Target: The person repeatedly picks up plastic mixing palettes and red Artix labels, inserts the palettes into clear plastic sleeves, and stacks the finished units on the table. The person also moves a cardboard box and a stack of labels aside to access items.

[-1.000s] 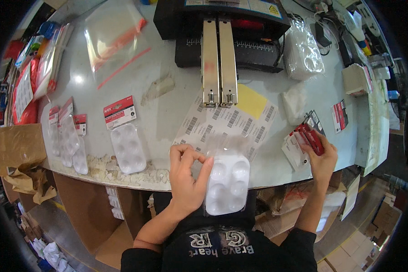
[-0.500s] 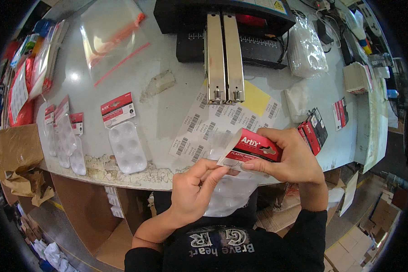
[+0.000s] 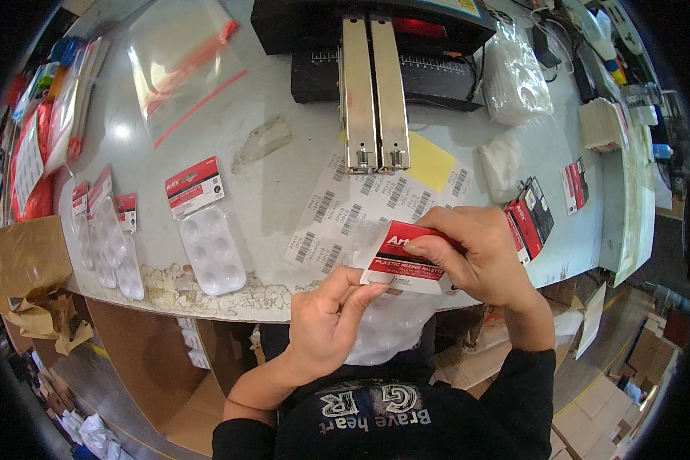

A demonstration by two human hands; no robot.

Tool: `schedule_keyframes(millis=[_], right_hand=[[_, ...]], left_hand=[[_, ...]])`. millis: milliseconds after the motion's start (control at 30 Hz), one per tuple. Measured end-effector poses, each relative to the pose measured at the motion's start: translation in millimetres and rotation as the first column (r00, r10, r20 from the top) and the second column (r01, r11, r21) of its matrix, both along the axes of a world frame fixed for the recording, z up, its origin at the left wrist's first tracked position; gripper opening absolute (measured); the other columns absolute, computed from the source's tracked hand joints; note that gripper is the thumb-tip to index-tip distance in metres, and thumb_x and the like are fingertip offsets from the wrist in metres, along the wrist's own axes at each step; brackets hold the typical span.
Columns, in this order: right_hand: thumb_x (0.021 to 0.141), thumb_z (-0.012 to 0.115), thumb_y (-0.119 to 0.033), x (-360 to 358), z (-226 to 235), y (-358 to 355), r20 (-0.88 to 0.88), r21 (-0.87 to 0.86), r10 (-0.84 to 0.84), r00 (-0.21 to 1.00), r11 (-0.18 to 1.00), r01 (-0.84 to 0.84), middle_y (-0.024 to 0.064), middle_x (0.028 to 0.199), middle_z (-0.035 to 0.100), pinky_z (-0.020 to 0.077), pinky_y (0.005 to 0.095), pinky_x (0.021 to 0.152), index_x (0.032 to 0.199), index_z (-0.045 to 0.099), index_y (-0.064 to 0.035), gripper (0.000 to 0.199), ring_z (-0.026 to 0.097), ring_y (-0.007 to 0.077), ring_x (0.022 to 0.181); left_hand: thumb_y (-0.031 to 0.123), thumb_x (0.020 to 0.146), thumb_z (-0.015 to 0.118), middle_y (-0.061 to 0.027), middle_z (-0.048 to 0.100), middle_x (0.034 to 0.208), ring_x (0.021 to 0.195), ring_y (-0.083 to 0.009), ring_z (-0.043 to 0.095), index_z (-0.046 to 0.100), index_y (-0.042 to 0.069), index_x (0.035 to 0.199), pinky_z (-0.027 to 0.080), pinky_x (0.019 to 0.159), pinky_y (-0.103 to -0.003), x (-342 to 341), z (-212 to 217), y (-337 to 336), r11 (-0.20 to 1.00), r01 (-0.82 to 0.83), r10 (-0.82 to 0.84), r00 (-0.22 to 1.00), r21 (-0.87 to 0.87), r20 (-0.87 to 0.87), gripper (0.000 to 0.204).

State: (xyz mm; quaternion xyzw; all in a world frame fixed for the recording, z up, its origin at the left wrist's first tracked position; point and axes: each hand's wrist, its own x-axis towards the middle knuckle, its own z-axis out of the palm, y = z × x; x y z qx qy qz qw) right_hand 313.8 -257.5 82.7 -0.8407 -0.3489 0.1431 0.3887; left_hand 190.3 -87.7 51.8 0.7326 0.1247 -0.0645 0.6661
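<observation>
A folded red and white header card is between my hands, above the table's near edge. Below it hangs a clear plastic paint palette, which looks bagged. My left hand pinches the lower left corner of the card, where it meets the top of the palette's bag. My right hand is closed on the card's right side, its thumb pressed on the red front and its fingers behind. On the table to the left lies a carded palette, and several more carded palettes overlap farther left.
A black machine with two metal bars stands at the back over a label sheet. Red and black header cards lie right of my right hand. Clear bags are at the far left; brown paper hangs at the left edge.
My right thumb has moved up and left onto the card's red front, and the card now lies folded down flatter over the palette's top. My left hand keeps its pinch.
</observation>
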Motion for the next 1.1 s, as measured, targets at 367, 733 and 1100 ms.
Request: schedule_keyframes(millis=[367, 733, 1100], right_hand=[[0.085, 0.066, -0.027, 6.3, -1.7, -9.1, 0.152, 0.127, 0.029, 0.988, 0.991, -0.049, 0.01, 0.065, 0.061, 0.0417, 0.0285, 0.048, 0.086, 0.068, -0.0015, 0.026, 0.058, 0.02, 0.051], [0.087, 0.064, -0.006, -27.1, -18.0, -31.8, -0.73, 0.075, -0.192, 0.656, 0.932, 0.356, 0.0113, 0.075, 0.066, 0.0484, 0.0231, 0.054, 0.09, 0.068, 0.0071, 0.014, 0.064, 0.0123, 0.058], [0.082, 0.065, -0.004, -40.2, -28.0, -25.3, -0.901, 0.086, -0.159, 0.405, 0.848, 0.524, 0.0059, 0.065, 0.061, 0.0411, 0.018, 0.044, 0.08, 0.061, 0.0034, 0.009, 0.056, 0.0082, 0.049]], left_hand=[[0.01, 0.093, 0.057, -0.0025, 0.057, 0.061, 0.054, -0.0039, 0.045, 0.064, 0.0, 0.094, 0.038, 0.049, -0.022, -1.1, 0.2, -2.9, 0.982, -0.106, 0.08, 0.984, 0.158, 0.161, 0.013], [0.012, 0.097, 0.051, -0.0013, 0.06, 0.073, 0.066, -0.005, 0.046, 0.062, -0.005, 0.09, 0.039, 0.059, -0.021, 0.6, -14.5, 6.3, 0.94, -0.337, 0.331, 0.937, 0.045, 0.113, 0.022], [0.017, 0.098, 0.047, -0.0027, 0.053, 0.071, 0.067, -0.0058, 0.043, 0.058, -0.001, 0.091, 0.038, 0.06, -0.023, -0.3, -10.5, 7.8, 0.959, -0.278, 0.274, 0.96, 0.058, 0.064, 0.022]])
